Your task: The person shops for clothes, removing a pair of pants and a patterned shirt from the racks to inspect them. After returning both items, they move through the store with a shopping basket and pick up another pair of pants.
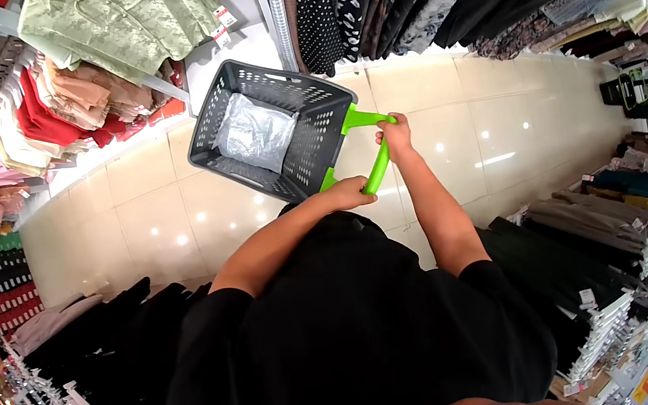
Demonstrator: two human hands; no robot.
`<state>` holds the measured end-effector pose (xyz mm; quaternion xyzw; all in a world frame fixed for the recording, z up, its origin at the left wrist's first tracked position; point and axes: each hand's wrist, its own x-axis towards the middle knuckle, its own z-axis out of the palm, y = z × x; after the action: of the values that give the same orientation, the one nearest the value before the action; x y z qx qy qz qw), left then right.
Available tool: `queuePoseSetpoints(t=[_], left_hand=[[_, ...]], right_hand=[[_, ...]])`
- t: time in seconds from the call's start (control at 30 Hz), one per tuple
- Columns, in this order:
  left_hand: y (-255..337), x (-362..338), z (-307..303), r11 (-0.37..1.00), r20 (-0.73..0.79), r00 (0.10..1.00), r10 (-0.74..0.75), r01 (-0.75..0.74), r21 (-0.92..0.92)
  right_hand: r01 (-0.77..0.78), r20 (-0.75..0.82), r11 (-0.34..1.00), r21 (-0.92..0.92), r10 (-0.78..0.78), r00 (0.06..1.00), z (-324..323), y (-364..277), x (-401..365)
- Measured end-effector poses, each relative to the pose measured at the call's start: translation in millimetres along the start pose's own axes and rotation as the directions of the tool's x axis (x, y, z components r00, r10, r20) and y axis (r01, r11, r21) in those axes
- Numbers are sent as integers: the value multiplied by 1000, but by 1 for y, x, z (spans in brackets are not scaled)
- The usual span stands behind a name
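A dark grey plastic shopping basket [310, 87] with perforated sides stands in front of me, turned at an angle. Inside it lies a flat package in clear, shiny plastic wrap [257, 133]. The basket's bright green handle [379, 167] sticks out at its right end. My left hand [350, 193] is closed round the near end of the handle. Further along, my right hand [396, 137] grips the handle's far part. Whether the basket rests on the floor or on wheels cannot be made out.
Glossy beige floor tiles [442, 93] form an aisle between clothes racks. Patterned dark trousers [361, 4] hang ahead, and a light green garment [121, 23] hangs at upper left. Red and beige clothes [59, 108] line the left. Dark trousers [557, 251] hang close by at right.
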<state>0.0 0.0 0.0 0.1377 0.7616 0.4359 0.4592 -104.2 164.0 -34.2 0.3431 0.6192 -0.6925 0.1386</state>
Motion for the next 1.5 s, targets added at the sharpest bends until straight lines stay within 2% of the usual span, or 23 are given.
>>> queuePoseSetpoints(t=[0.07, 0.1, 0.17, 0.2, 0.43, 0.5, 0.57, 0.6, 0.63, 0.7, 0.73, 0.9, 0.97, 1.03, 1.1, 1.17, 1.23, 1.33, 1.4, 1.5], left_hand=[[13, -3, -7, 996, -30, 996, -82, 81, -34], [24, 35, -12, 996, -13, 1000, -15, 14, -84], [14, 45, -27, 998, -207, 978, 35, -44, -41], [18, 44, -48, 999, -249, 968, 25, -33, -27], [35, 53, -129, 980, -277, 960, -24, -32, -196], [29, 58, -141, 983, -311, 950, -28, -30, -181], [12, 67, -142, 850, -350, 930, 107, -268, -453], [20, 58, -147, 839, -393, 913, 106, -294, -458], [27, 51, -153, 844, -391, 914, 113, -295, -448], [36, 41, -163, 863, -401, 916, 4, -206, -461], [35, 40, -161, 880, -463, 886, 3, -222, -419], [16, 52, -154, 841, -434, 900, -49, -198, -504], [5, 63, -140, 824, -530, 846, -55, -261, -503], [17, 66, -133, 850, -530, 839, -122, -187, -492], [23, 77, -117, 727, -617, 743, -260, -271, -631], [39, 84, -114, 731, -611, 729, -308, -230, -643], [40, 94, -107, 734, -646, 685, -336, -239, -635], [47, 105, -102, 755, -645, 670, -366, -191, -627], [53, 115, -102, 773, -661, 660, -357, -188, -606], [59, 119, -98, 774, -679, 625, -386, -180, -606]], right_hand=[[32, 67, 999, -9, -31, 997, 9, -10, -12], [53, 20, 996, -78, -52, 998, -5, -35, 10], [64, 66, 994, -88, -59, 996, 21, -47, 13], [81, 62, 995, -65, -77, 995, 44, -58, 11], [177, 253, 969, -170, -130, 959, 114, -113, 40], [186, 329, 955, -229, -104, 939, 133, -124, 48], [211, 370, 941, -264, -103, 923, 150, -132, 50], [217, 387, 936, -276, -99, 917, 157, -134, 51], [225, 404, 933, -282, -98, 910, 163, -137, 51], [231, 466, 935, -268, -84, 881, 174, -140, 51], [216, 476, 934, -283, -59, 877, 178, -142, 51], [212, 543, 940, -267, -35, 839, 186, -144, 53], [225, 559, 944, -243, -53, 827, 181, -143, 58], [249, 562, 913, -324, -26, 826, 175, -149, 63], [245, 591, 935, -257, -48, 805, 170, -129, 86], [371, 603, 914, -163, -206, 771, 165, -114, 98], [339, 608, 922, -187, -162, 777, 158, -115, 105], [375, 623, 909, -182, -188, 759, 143, -117, 115], [513, 602, 797, -318, -248, 759, 140, -123, 120], [506, 612, 801, -320, -233, 756, 132, -133, 120]])
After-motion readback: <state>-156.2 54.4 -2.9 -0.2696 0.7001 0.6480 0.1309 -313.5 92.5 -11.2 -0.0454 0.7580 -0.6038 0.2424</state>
